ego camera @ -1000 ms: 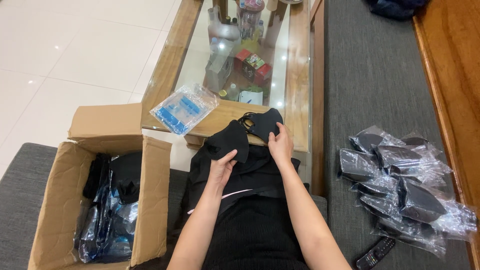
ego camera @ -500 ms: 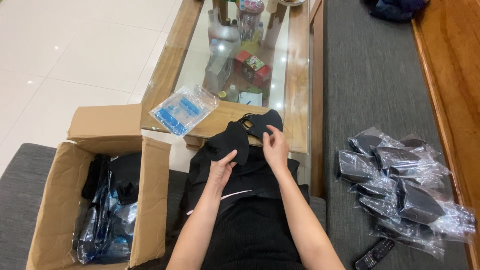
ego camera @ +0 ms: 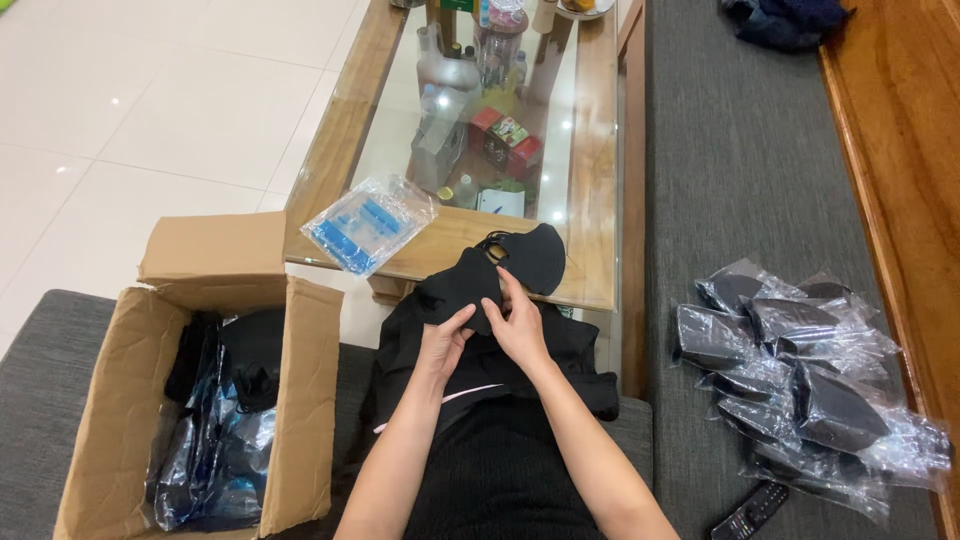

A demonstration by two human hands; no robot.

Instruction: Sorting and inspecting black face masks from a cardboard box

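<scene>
Hands meet over the person's lap, at the near edge of the glass-topped desk (ego camera: 600, 150). The left hand (ego camera: 445, 345) and the right hand (ego camera: 520, 325) both grip a black cloth mask (ego camera: 500, 270), which lies partly on the desk's wooden rim and partly over the dark clothes on the lap. The fingers (ego camera: 462, 320) of the left hand are curled, thumb and forefinger pinching a fold of the black cloth from the left side. The fingers (ego camera: 510, 295) of the right hand are pressed close together and bent over the same fold from the right, their tips touching the cloth just beside the left hand's tips. The rounded end of the mask, with a thin ear loop at its top, sticks out beyond the right hand toward the glass.

Just left of the mask, on the desk corner, lies a clear plastic bag (ego camera: 368, 222) with blue print. Under the glass stand bottles (ego camera: 445, 75) and small coloured boxes (ego camera: 505, 140). An open cardboard box (ego camera: 200, 390) sits to the person's left on a grey cushion, holding black cloth and crumpled clear wrapping. To the right, well apart from the hands, a heap of wrapped black masks (ego camera: 800, 375) rests on the grey sofa (ego camera: 740, 170), with a remote control (ego camera: 748, 512) near its lower edge.
</scene>
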